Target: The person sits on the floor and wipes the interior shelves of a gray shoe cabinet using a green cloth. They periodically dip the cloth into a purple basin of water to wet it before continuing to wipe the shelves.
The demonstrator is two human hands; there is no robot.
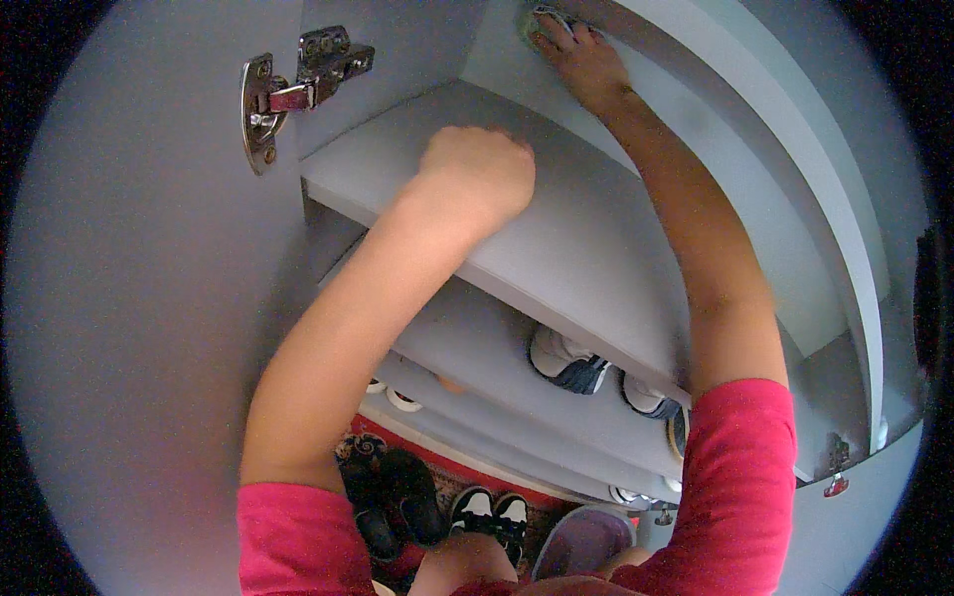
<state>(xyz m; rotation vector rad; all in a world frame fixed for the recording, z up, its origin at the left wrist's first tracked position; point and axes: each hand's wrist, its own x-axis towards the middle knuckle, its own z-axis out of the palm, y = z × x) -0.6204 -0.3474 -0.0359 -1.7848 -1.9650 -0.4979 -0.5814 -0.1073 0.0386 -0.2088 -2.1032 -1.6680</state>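
Note:
My left hand is curled into a fist at a grey cabinet shelf. Its fingers are turned away, and nothing shows sticking out of it. Further up, my right hand holds a pale greenish cloth or sponge against the cabinet's back panel, under the board above. The fingers lie spread over the cloth, partly hiding it.
A cabinet door stands open at the left on a metal hinge. Sneakers sit on a lower shelf. Black slippers, black-and-white shoes and a purplish container are on the floor below.

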